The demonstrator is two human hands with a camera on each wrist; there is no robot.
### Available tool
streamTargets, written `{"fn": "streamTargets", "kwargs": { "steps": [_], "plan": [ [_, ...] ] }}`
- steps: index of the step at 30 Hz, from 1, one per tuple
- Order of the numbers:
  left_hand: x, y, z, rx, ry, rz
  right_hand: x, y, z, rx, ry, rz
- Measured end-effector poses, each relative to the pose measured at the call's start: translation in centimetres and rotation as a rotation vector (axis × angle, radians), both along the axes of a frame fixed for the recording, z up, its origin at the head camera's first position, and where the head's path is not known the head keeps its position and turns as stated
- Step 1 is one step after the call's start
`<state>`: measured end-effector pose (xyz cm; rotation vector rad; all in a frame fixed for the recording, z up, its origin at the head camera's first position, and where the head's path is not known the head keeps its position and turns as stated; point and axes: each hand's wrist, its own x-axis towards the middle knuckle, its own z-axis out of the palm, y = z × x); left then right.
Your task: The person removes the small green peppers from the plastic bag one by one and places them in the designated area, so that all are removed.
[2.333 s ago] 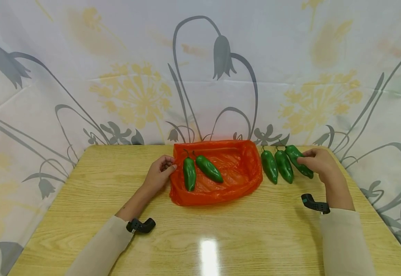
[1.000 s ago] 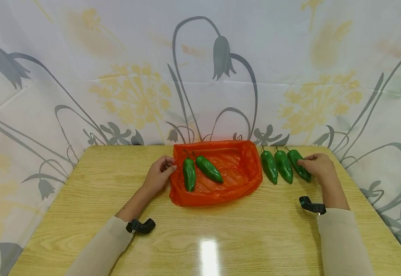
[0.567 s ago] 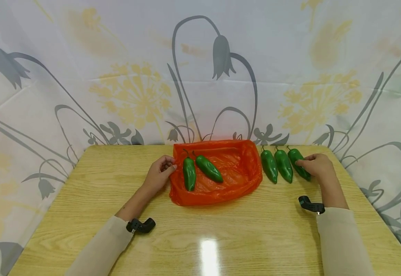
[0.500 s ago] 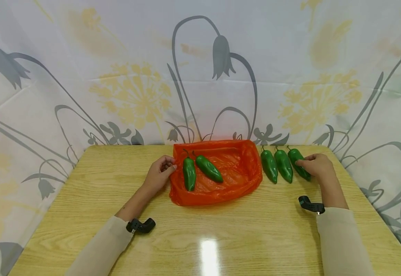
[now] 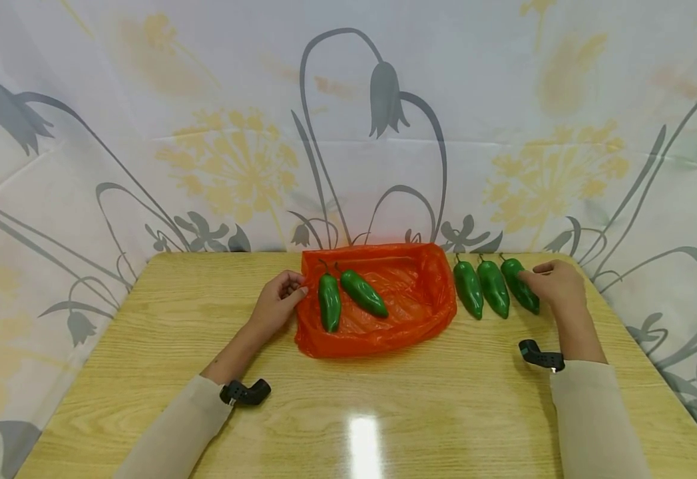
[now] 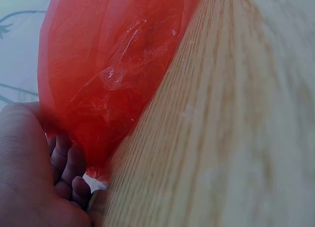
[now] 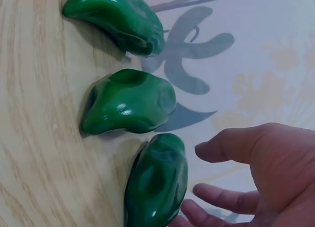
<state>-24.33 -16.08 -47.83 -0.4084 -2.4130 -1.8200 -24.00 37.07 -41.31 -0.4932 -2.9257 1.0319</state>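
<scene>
My left hand (image 5: 276,299) pinches the left edge of a red plastic bag (image 5: 378,342), whose sides stand up like a shallow tray. Inside the bag, toward its left end, lie two green chili peppers: one points toward me (image 5: 329,303), the other is slanted (image 5: 364,294). Right of the bag, three more lie in a row: a left pepper (image 5: 468,289), a middle pepper (image 5: 493,289) and a right pepper (image 5: 522,296). By the right pepper is my right hand (image 5: 558,286). In the right wrist view, its thumb (image 7: 221,145) stands apart from that pepper, fingers loosely bent.
Everything lies on a light wooden table (image 5: 300,412). A flower-printed cloth (image 5: 348,133) hangs right behind its back edge. Each wrist wears a black camera; the left camera (image 5: 245,392) and right camera (image 5: 541,356) stick out over the table.
The right pepper has been turned and drawn in line with the other two. My right hand has just loosened from it. My left hand and the bag stay where they were.
</scene>
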Motion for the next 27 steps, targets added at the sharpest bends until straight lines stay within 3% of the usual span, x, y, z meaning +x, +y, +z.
{"fn": "streamTargets", "kwargs": {
  "steps": [6, 15, 27],
  "plan": [
    [0.5, 0.3, 1.1, -0.001, -0.012, -0.008, 0.3, -0.6, 0.5, -0.022, 0.102, -0.005],
    [-0.1, -0.1, -0.2, 0.014, -0.003, -0.004, 0.0, -2.3, 1.2, -0.001, 0.184, -0.023],
    [-0.2, -0.2, -0.2, -0.007, 0.010, -0.007, 0.0, -4.7, 2.2, 0.010, 0.226, 0.033]
  ]
}}
